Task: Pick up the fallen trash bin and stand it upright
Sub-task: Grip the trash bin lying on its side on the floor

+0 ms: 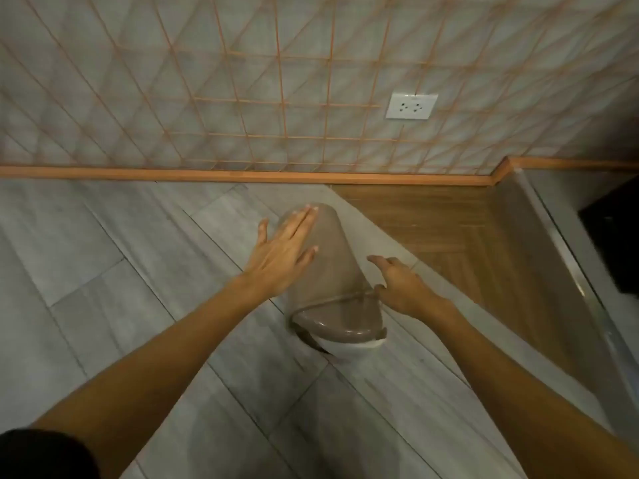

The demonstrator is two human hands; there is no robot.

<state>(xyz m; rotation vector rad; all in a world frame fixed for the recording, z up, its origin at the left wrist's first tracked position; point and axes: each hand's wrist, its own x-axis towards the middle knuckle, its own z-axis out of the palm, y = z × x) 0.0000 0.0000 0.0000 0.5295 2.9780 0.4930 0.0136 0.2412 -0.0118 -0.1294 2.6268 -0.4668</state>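
Observation:
A brown plastic trash bin lies on its side on the grey tiled floor, its base pointing toward the wall and its lidded top toward me. A white liner edge shows under the lid. My left hand rests flat on the upper left side of the bin, fingers spread. My right hand hovers by the bin's right side near the lid rim, fingers apart, holding nothing.
A patterned wall with an orange skirting board stands just beyond the bin, with a white socket on it. A wood-panelled floor patch and a glossy cabinet lie to the right. Grey tiles spread to the left.

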